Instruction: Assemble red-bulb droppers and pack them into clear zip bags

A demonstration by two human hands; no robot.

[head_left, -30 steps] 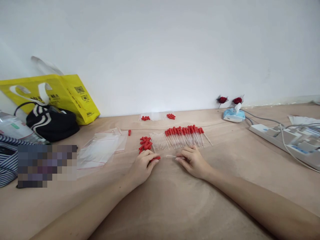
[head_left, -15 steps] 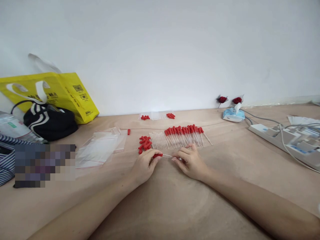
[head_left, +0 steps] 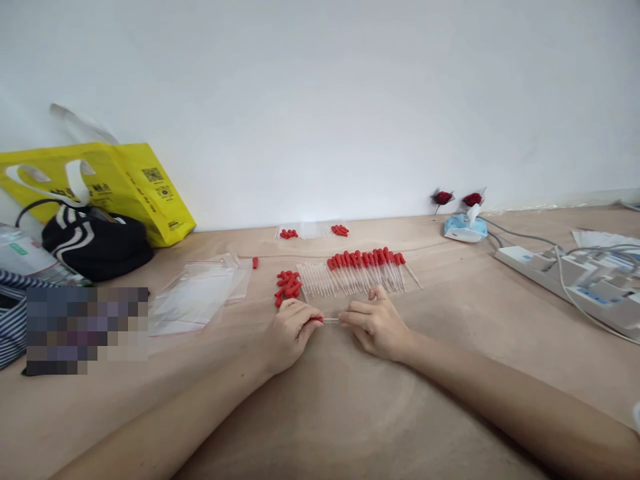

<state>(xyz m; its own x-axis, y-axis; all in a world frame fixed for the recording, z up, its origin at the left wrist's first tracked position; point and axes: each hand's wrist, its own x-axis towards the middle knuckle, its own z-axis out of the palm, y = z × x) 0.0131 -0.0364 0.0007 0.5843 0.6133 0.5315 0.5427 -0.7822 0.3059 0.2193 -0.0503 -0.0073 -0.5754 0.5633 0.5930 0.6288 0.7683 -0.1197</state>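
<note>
My left hand (head_left: pixel 295 332) is closed on a red rubber dropper bulb (head_left: pixel 316 320), mostly covered by the fingers. From it a thin clear dropper tube (head_left: pixel 331 321) runs level to my right hand (head_left: pixel 373 325), whose thumb and fingers pinch its other end. Whether the tube sits inside the bulb is hidden by the left fingers. Just beyond my left hand lies a pile of loose red bulbs (head_left: pixel 289 285). Behind the hands, a row of bare tubes (head_left: pixel 316 280) adjoins a row of droppers with red bulbs (head_left: pixel 367 261).
Clear zip bags (head_left: pixel 193 297) lie left of the loose bulbs, with a single red bulb (head_left: pixel 255 263) nearby. A packed bag (head_left: pixel 314 230) rests by the wall. At right are a tissue pack (head_left: pixel 465 228) and a power strip (head_left: pixel 575 283); a yellow bag (head_left: pixel 167 200) stands at left.
My hands have drawn closer together, the right one shifting slightly left along the tube. Less of the tube and of the red bulb shows between the fingers.
</note>
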